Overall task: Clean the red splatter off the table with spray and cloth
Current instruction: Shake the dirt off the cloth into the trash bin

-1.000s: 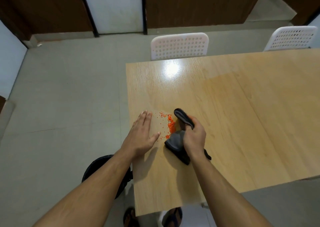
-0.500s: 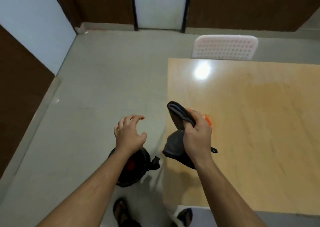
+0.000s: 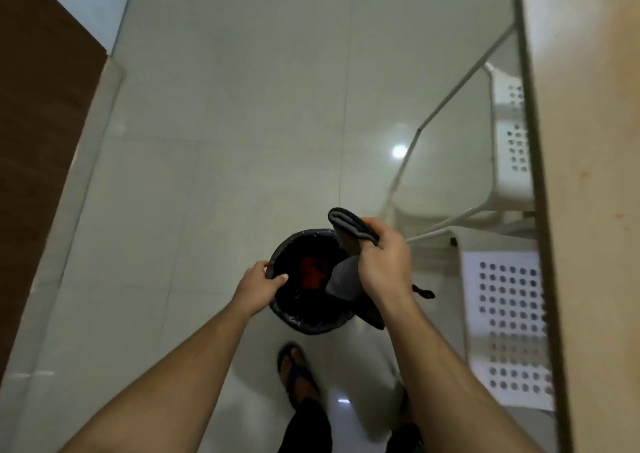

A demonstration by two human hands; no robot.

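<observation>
— Where's the cloth [image 3: 349,241] from where you stand?

— In the head view, it is in the right hand [image 3: 382,265], fingers curled round its folded middle. The cloth's long axis runs from upper left to lower right, one end sticking up past the knuckles, the other hanging below the wrist. It hangs over the right rim of the bin [image 3: 304,328], which stands on the floor [image 3: 242,106].

— And the other hand?

— The left hand [image 3: 261,284] pinches the bin's left rim, thumb inside, fingers outside. So the bin mouth lies between the two hands, directly under and just left of the cloth.

— Anything in the bin?

— Something red [image 3: 313,272] at the bottom; too dark to say more.

— What does the next move hang on?

— My guess: the cloth gets shaken or emptied downward and a little left, into the opening. The right hand is the nearer one, already above it. The left only steadies.

— Room to work?

— Open floor to the left and ahead. On the right it's tighter: a white chair [image 3: 505,331] stands just beside the right arm, and past it the counter [image 3: 588,175] edge runs top to bottom. A few faint red specks show on the counter. A sandalled foot [image 3: 296,373] is near the bin, on the near side.

— Spray?

— Not in sight.
</observation>
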